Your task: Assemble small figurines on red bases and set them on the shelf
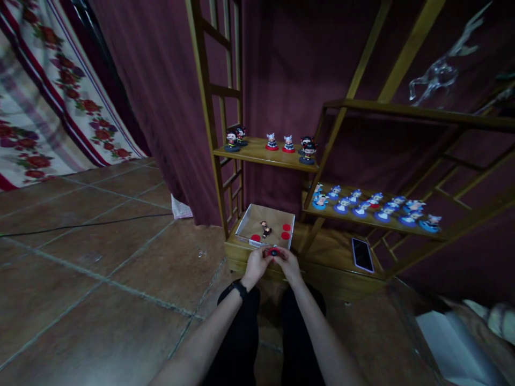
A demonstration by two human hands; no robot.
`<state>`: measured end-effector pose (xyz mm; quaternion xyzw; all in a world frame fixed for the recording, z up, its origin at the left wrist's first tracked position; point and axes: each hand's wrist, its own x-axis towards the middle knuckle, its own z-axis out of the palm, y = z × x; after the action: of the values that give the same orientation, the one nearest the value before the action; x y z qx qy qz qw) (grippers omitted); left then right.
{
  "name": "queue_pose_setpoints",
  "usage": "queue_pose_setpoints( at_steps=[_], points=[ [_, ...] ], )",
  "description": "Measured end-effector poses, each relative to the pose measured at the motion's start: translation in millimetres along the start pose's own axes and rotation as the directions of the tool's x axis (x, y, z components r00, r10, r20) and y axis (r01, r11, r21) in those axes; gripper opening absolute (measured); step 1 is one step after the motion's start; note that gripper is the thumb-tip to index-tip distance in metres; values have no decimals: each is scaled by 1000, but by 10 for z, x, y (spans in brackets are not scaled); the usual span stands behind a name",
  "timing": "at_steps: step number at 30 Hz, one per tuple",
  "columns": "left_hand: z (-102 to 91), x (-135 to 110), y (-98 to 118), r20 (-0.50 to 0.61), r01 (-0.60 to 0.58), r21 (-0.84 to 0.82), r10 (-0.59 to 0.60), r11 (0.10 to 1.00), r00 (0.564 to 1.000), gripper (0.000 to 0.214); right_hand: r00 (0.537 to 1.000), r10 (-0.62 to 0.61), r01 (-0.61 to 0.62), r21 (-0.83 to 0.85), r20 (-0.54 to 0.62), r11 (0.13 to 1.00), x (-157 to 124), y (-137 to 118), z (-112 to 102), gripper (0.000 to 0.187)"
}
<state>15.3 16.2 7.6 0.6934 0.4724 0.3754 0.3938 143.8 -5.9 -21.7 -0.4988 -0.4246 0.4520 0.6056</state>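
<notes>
Both hands meet over the near edge of the open box (270,212): the left hand (256,262) and the right hand (290,264) are each closed by the fingertips on opposite sides of one small red-and-dark piece (274,253). The piece sits between them, just on the near side of the box, which stands at the left end of the low shelf.

It should be light and fairly stiff — probably hard plastic, judging by its slight gloss (the fingers hide much of its outline). A smooth surface like that may slip if only grazed, so the red outer part, pinched from left and right, looks the surest hold. Any thin part would likely be the fragile spot; a light squeeze ought to do.

Inside the box, the small dark figures (266,231) lie toward the middle, with two red discs (285,235) to the right and another red disc (256,237) near left. The figures look easier to tip or snag — best taken by the body — while the flat discs call for a fingertip at the rim.
</notes>
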Motion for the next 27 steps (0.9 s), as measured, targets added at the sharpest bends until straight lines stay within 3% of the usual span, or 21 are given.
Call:
queue_pose_setpoints(
  at_steps=[4,8,13,27],
  points=[
    [62,68,-121,71,107,-324,-88,940,994,21,997,70,-69,66,-13,995,-14,-16,31,39],
    [89,70,-135,120,228,-466,-194,855,974,19,992,125,-123,116,-4,986,-14,-18,39,36],
    [64,51,-56,141,298,-487,-263,821,954,21,986,169,-169,128,11,977,-11,-4,33,35],
    [90,76,-136,75,221,-448,-210,866,975,16,982,185,-188,142,29,972,-50,-48,67,33]
  ],
)
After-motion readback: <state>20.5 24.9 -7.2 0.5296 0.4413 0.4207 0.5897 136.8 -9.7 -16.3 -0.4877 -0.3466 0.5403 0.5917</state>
